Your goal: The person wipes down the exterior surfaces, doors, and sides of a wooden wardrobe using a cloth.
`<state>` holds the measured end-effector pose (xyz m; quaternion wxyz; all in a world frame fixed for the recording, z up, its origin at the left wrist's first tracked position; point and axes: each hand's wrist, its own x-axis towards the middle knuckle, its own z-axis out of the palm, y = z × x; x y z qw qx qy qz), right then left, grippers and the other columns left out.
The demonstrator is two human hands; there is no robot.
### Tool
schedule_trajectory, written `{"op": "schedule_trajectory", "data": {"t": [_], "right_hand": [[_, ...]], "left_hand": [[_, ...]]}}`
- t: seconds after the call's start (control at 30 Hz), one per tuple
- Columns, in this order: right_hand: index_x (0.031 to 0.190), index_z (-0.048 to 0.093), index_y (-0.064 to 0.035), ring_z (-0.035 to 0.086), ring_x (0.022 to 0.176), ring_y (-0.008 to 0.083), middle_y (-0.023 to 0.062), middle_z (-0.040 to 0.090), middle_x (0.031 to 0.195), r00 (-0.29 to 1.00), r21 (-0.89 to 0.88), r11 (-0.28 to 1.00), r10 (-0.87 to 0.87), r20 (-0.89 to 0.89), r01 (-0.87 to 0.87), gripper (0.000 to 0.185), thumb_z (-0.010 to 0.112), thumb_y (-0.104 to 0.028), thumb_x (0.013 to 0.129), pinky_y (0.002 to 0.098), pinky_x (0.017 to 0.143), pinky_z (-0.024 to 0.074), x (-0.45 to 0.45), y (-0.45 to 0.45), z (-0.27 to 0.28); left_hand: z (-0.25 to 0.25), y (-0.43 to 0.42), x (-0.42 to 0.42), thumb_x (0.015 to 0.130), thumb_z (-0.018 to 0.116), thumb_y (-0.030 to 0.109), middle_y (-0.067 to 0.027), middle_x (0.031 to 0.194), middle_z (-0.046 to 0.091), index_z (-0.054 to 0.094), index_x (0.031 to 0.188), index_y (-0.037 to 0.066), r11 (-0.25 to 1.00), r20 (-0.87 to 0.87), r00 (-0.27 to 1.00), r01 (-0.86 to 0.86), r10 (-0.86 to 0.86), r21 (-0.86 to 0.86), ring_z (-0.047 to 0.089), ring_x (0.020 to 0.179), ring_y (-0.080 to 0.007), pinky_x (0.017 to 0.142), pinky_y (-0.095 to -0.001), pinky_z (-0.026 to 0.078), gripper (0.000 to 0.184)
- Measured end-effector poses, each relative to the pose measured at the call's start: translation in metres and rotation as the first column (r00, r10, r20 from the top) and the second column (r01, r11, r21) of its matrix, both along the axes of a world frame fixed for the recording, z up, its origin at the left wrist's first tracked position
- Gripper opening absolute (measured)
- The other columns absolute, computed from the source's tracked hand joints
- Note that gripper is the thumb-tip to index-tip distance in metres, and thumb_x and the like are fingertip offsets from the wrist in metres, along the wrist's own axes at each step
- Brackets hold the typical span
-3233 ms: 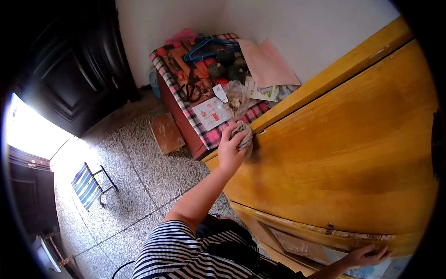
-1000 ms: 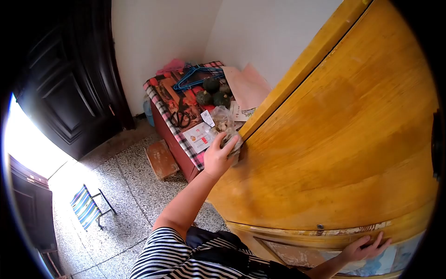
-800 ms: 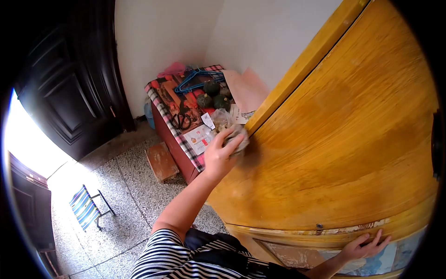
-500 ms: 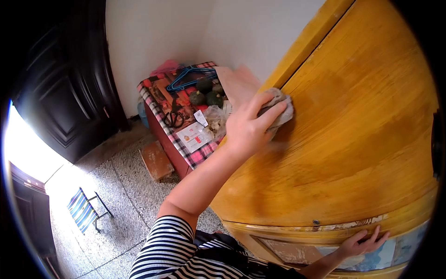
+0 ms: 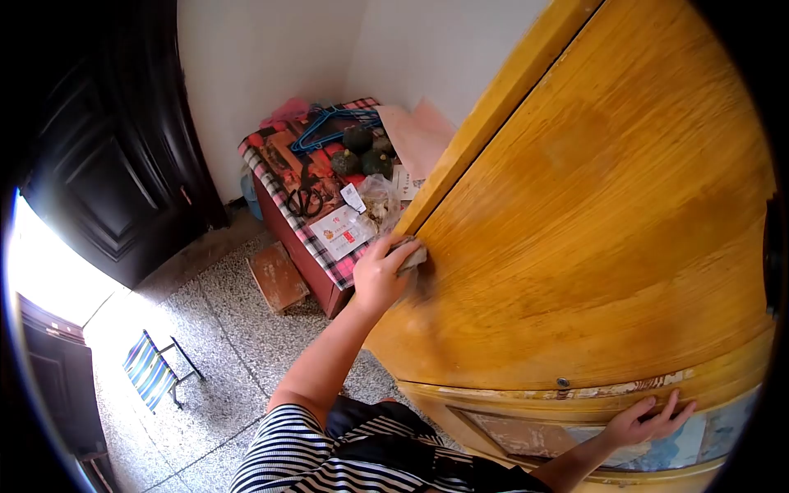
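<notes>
A crumpled grey cloth is in my left hand, whose fingers wrap round it at the left edge of a yellow wooden cabinet. The cloth touches the cabinet's edge, beside the table corner. Lower right, my right hand rests with fingers spread on the cabinet's front edge, near worn paint and a small round lock. Beyond the left hand, a plastic bag and a white printed packet lie on a checked tablecloth.
Also on the table are dark green squashes, blue hangers, black scissors and pink paper. A brown wooden stool stands beside it. A striped folding stool is on the speckled floor, near an open dark door.
My left hand with the cloth moved up along the cabinet's edge, then came back down and left. My right hand stays on the front edge. The view has shifted.
</notes>
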<state>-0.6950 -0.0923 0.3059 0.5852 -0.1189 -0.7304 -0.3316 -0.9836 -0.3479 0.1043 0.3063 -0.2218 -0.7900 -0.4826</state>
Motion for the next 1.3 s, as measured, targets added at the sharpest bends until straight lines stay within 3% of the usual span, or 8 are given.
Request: {"op": "schedule_trajectory", "data": {"t": [0.23, 0.37, 0.67, 0.83, 0.9, 1.07, 1.17, 1.3], "right_hand": [[0.119, 0.048, -0.0018, 0.033, 0.124, 0.0355, 0.0214, 0.028, 0.136, 1.0, -0.042, 0.999, -0.011, -0.013, 0.011, 0.031, 0.04, -0.015, 0.092, 0.0439, 0.095, 0.0387, 0.003, 0.002, -0.003], [0.119, 0.048, -0.0015, 0.033, 0.124, 0.0346, 0.0211, 0.029, 0.136, 1.0, -0.04, 0.999, 0.011, -0.009, -0.012, 0.031, 0.04, -0.014, 0.092, 0.0433, 0.094, 0.0397, 0.001, 0.0, -0.003], [0.118, 0.049, -0.0001, 0.032, 0.124, 0.0321, 0.0201, 0.027, 0.136, 1.0, -0.081, 0.997, 0.014, -0.024, -0.016, 0.031, 0.043, -0.014, 0.091, 0.0398, 0.096, 0.039, 0.002, 0.0, -0.005], [0.119, 0.048, -0.0004, 0.032, 0.124, 0.0322, 0.0199, 0.027, 0.136, 0.999, 0.007, 0.999, -0.046, 0.017, 0.046, 0.031, 0.043, -0.012, 0.091, 0.0385, 0.095, 0.04, 0.005, 0.003, -0.001], [0.119, 0.048, -0.0003, 0.032, 0.124, 0.0326, 0.0198, 0.027, 0.136, 0.999, 0.01, 0.999, -0.035, 0.02, 0.034, 0.031, 0.043, -0.012, 0.091, 0.0382, 0.094, 0.0407, 0.003, 0.005, -0.002], [0.12, 0.047, 0.0003, 0.031, 0.125, 0.0323, 0.0196, 0.026, 0.136, 0.999, -0.052, 0.999, 0.012, 0.038, -0.01, 0.032, 0.041, -0.013, 0.092, 0.0383, 0.093, 0.0421, 0.002, -0.001, -0.003], [0.12, 0.047, 0.0009, 0.031, 0.125, 0.0325, 0.0199, 0.026, 0.136, 1.0, -0.06, 0.998, -0.001, 0.029, 0.003, 0.032, 0.041, -0.014, 0.092, 0.0387, 0.093, 0.0418, 0.003, 0.001, -0.003], [0.12, 0.047, 0.002, 0.033, 0.124, 0.0323, 0.0201, 0.026, 0.137, 0.999, -0.042, 0.998, -0.04, 0.03, 0.042, 0.033, 0.041, -0.014, 0.092, 0.0382, 0.093, 0.0418, 0.006, 0.004, -0.004]], "left_hand": [[0.113, 0.013, -0.015, 0.052, 0.067, -0.005, -0.0095, 0.098, 0.057, 0.065, 0.094, 0.012, 0.983, -0.315, 0.949, 0.027, 0.032, 0.182, 0.057, 0.086, -0.0284, 0.069, -0.0335, 0.049, 0.045], [0.102, 0.024, -0.026, 0.052, 0.068, -0.004, -0.0095, 0.098, 0.056, 0.065, 0.094, 0.012, 0.967, -0.331, 0.942, 0.033, 0.054, 0.252, 0.057, 0.087, -0.0287, 0.068, -0.0334, 0.048, 0.045], [-0.05, 0.013, -0.002, 0.051, 0.071, 0.003, -0.0054, 0.099, 0.053, 0.061, 0.095, 0.017, 0.993, 0.095, 0.99, -0.109, 0.104, 0.051, 0.058, 0.081, -0.026, 0.064, -0.0338, 0.049, 0.047], [-0.113, -0.004, 0.017, 0.067, 0.065, 0.009, -0.0064, 0.101, 0.054, 0.058, 0.099, 0.013, 0.994, 0.643, 0.761, -0.025, 0.088, -0.108, 0.057, 0.09, -0.0288, 0.072, -0.0356, 0.048, 0.034], [-0.123, -0.005, 0.021, 0.07, 0.062, 0.008, -0.0067, 0.104, 0.054, 0.058, 0.1, 0.012, 0.995, 0.644, 0.76, -0.05, 0.091, -0.083, 0.056, 0.092, -0.0293, 0.076, -0.0357, 0.046, 0.031], [-0.035, 0.012, 0.017, 0.059, 0.063, 0.0, -0.0132, 0.108, 0.052, 0.057, 0.103, 0.009, 0.928, 0.204, 0.979, -0.083, 0.008, 0.363, 0.052, 0.101, -0.0334, 0.084, -0.0366, 0.044, 0.045], [0.002, 0.026, 0.008, 0.056, 0.066, 0.001, -0.0136, 0.111, 0.049, 0.056, 0.1, 0.009, 0.923, 0.034, 0.999, -0.026, 0.015, 0.385, 0.051, 0.101, -0.0337, 0.083, -0.0382, 0.044, 0.046], [-0.05, 0.046, -0.007, 0.058, 0.066, -0.001, -0.0193, 0.112, 0.045, 0.051, 0.103, 0.007, 0.943, -0.069, 0.996, -0.027, 0.052, 0.333, 0.047, 0.102, -0.0377, 0.086, -0.0415, 0.041, 0.048]]}}
